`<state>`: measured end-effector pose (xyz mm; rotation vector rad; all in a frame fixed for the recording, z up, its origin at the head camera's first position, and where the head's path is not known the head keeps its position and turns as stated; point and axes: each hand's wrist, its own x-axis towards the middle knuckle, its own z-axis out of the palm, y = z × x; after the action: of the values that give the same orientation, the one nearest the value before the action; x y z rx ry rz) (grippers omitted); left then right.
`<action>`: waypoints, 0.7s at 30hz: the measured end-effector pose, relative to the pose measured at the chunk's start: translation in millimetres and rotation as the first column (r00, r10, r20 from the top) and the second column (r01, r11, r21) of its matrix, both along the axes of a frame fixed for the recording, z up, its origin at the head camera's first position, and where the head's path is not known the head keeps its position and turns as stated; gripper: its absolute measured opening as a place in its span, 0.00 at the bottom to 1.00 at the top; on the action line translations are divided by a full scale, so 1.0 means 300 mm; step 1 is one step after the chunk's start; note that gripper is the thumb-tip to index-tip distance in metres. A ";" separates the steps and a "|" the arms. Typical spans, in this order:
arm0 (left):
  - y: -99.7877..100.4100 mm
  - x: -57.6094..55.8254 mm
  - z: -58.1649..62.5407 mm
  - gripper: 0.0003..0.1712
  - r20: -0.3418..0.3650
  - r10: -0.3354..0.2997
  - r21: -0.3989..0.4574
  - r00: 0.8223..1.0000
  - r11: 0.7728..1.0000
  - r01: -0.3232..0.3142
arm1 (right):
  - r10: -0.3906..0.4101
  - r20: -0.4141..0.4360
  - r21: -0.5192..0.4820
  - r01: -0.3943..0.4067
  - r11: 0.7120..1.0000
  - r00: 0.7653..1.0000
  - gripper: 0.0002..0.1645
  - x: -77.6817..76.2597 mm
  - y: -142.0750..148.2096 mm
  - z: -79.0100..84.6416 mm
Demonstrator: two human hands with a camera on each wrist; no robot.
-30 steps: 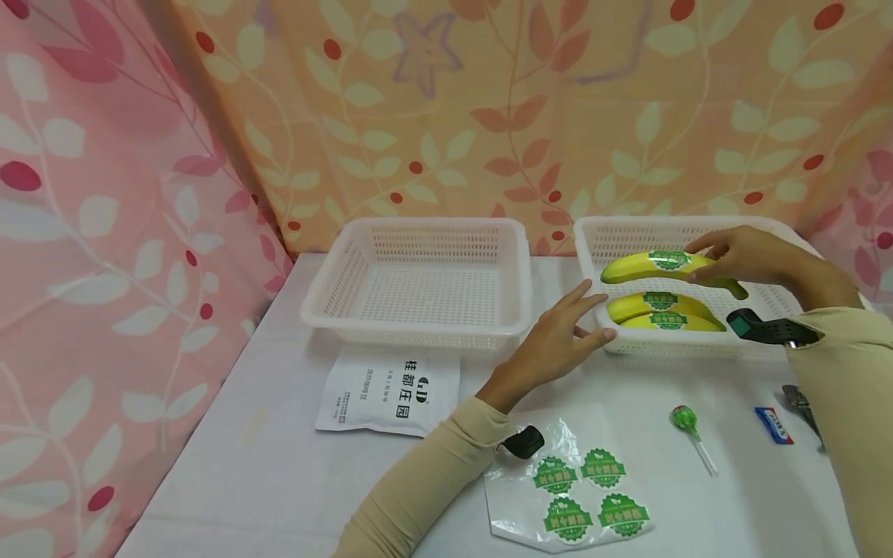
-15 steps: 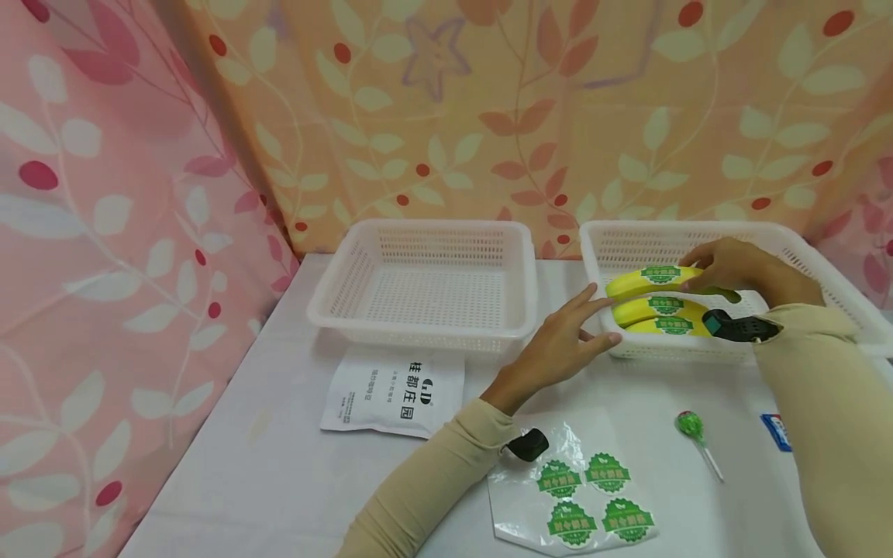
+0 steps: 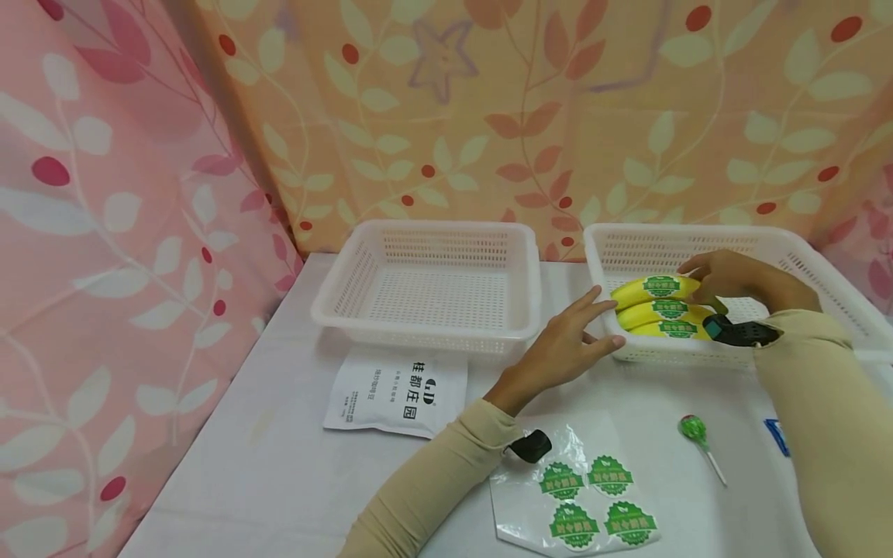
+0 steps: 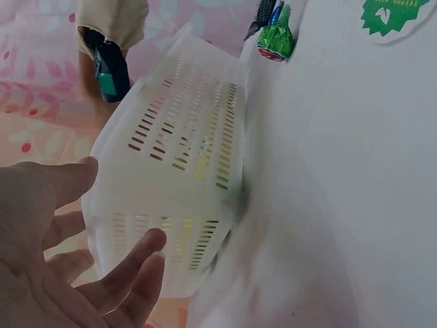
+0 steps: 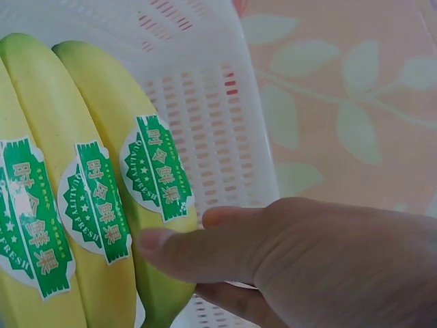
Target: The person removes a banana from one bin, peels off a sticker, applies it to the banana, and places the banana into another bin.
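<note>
Three yellow bananas with green-and-white stickers lie side by side in the left end of the right white basket (image 3: pixel 698 346). My right hand (image 3: pixel 756 280) grips the rearmost banana (image 5: pixel 113 99) near its stem end, thumb on top and fingers behind it. The middle banana (image 5: pixel 51 96) and the front banana (image 3: pixel 631 328) sit close against it. Around the same basket's left corner, my left hand (image 3: pixel 558 349) has its fingers spread. In the left wrist view that hand (image 4: pixel 61 253) is beside the basket wall (image 4: pixel 164 184); whether it touches the rim is unclear.
Another white basket (image 3: pixel 425 332) stands at the left, with a white printed pouch (image 3: pixel 398 391) in front. A sticker sheet (image 3: pixel 516 519) with several green labels lies near my left forearm. A green lollipop (image 3: pixel 694 428) and a blue packet (image 3: pixel 776 435) lie nearer the right sleeve.
The right hand has lowered the rearmost banana into the basket beside the other two. The left hand stays at the corner, and the head view has shifted slightly.
</note>
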<state>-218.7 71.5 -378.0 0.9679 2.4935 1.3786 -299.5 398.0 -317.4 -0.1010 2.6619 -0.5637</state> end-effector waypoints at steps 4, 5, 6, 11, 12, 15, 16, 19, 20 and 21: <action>0.002 0.003 0.004 0.37 0.020 -0.004 -0.005 1.000 1.000 0.004 | 0.029 -0.021 0.011 -0.029 1.000 0.999 0.50 0.018 0.023 0.007; 0.002 0.004 0.004 0.37 0.022 -0.006 -0.008 1.000 1.000 0.006 | 0.039 -0.034 0.017 -0.038 0.999 0.999 0.50 0.028 0.027 0.010; 0.002 0.004 0.005 0.37 0.022 -0.007 -0.013 1.000 1.000 0.007 | 0.044 -0.049 0.022 -0.043 0.999 0.998 0.50 0.039 0.031 0.016; 0.003 0.003 0.009 0.38 0.023 -0.015 -0.044 1.000 0.999 0.016 | 0.077 -0.156 0.022 -0.075 0.997 0.985 0.41 0.110 0.018 0.037; 0.002 0.003 0.011 0.39 0.021 -0.017 -0.055 1.000 0.998 0.018 | 0.081 -0.186 0.020 -0.079 0.997 0.979 0.39 0.127 0.009 0.041; -0.004 0.010 0.028 0.40 0.007 -0.026 -0.100 1.000 0.995 0.026 | 0.073 -0.291 0.021 -0.070 0.997 0.954 0.35 0.185 -0.034 0.051; -0.009 0.015 0.038 0.40 -0.003 -0.034 -0.115 0.999 0.993 0.033 | 0.061 -0.323 0.012 -0.060 0.998 0.945 0.33 0.206 -0.050 0.053; -0.033 0.038 0.080 0.41 -0.039 -0.073 -0.141 0.997 0.988 0.067 | 0.036 -0.420 -0.009 -0.044 0.999 0.907 0.30 0.272 -0.101 0.051; -0.044 0.048 0.096 0.41 -0.050 -0.090 -0.145 0.995 0.986 0.082 | 0.031 -0.454 -0.015 -0.042 0.999 0.890 0.29 0.294 -0.118 0.049; -0.059 0.059 0.111 0.41 -0.068 -0.109 -0.152 0.992 0.983 0.098 | 0.026 -0.484 -0.025 -0.044 0.999 0.874 0.28 0.316 -0.136 0.044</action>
<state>-201.2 53.9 -344.6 1.1196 2.5169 1.1280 -204.8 357.2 -304.1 -0.3429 3.1275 -0.6419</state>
